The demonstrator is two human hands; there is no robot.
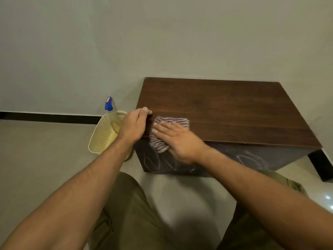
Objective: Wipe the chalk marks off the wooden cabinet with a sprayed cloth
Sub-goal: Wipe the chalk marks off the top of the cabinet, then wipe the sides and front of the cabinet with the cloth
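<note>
A low dark wooden cabinet [225, 109] stands against the wall. White chalk marks [252, 160] show on its front face, left and right of my right forearm. A striped cloth [169, 121] lies draped over the front left corner of the top. My right hand [178, 139] presses flat on the cloth, fingers spread. My left hand [134, 124] grips the cabinet's left edge, thumb on the top. A spray bottle with a blue head [108, 104] stands in a cream perforated basket [103, 136] on the floor left of the cabinet.
A plain wall rises behind the cabinet with a dark skirting strip [50, 117] along the floor. My knees in olive trousers [129, 204] are below the cabinet front. A dark object [322, 166] sits at the cabinet's right end.
</note>
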